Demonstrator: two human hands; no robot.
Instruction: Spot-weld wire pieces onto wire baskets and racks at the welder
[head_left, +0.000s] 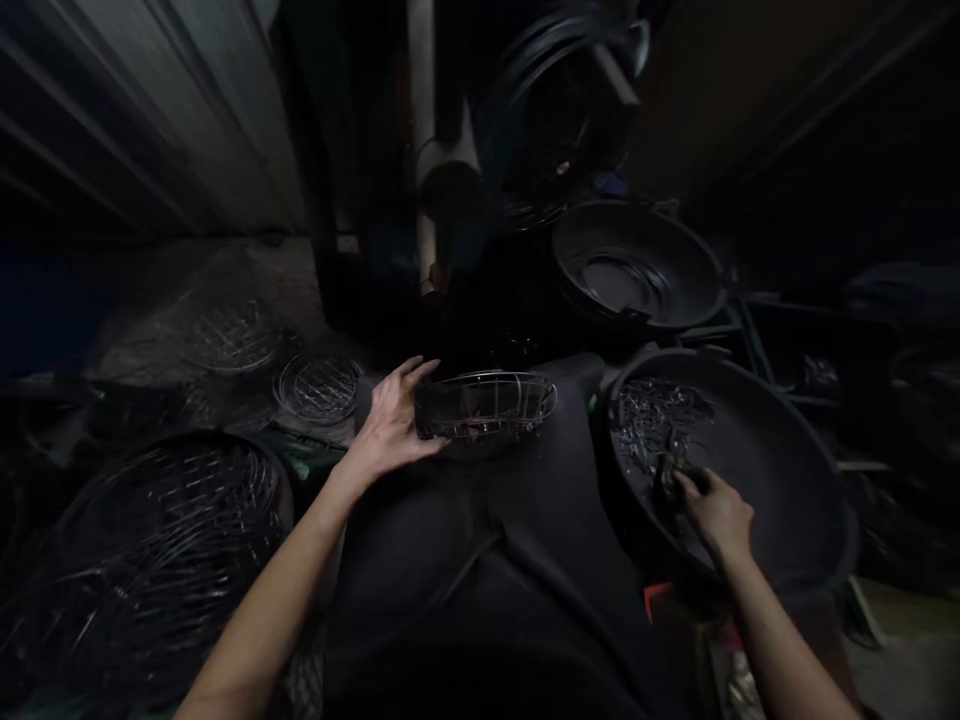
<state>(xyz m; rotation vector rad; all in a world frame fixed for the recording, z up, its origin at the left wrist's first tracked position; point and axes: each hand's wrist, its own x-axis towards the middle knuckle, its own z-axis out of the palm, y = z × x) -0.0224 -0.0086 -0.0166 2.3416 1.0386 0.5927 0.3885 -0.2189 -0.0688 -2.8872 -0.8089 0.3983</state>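
the left hand [394, 415] spans the left end of a shallow, round-rimmed silvery wire basket [499, 420]; whether it grips or merely steadies it, i cannot tell. the basket sits over a smooth black apron [450, 560] on the lap, so a slack hold could let it tilt or slide. the right hand [716, 510] clasps a dark metal plier-like tool [667, 478] over a wide, round black basin [787, 480]; the thin, tangled wire bits [652, 405] there could snag together or prick skin
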